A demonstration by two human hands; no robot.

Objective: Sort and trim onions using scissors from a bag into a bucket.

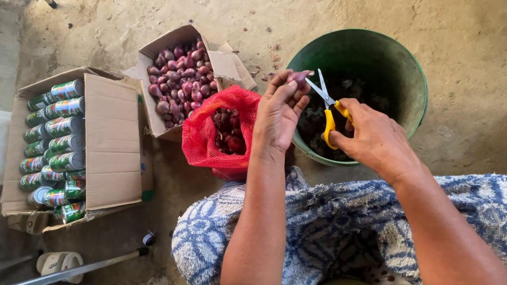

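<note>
- Small purple onion (300, 76) sat pinched in the fingertips of the left hand (278, 116), up over the rim of the round green plastic bucket (408, 75).
- Right hand (376, 140) was closed around the yellow handles of the little scissors (328, 107), whose blades stood apart just beside the onion.
- Blue and white patterned cloth (321, 225) lay across the lap.
- Red mesh bag (219, 131) held onions.
- Open cardboard box (176, 79) held more.
- Another box (108, 142) held green cans.
</note>
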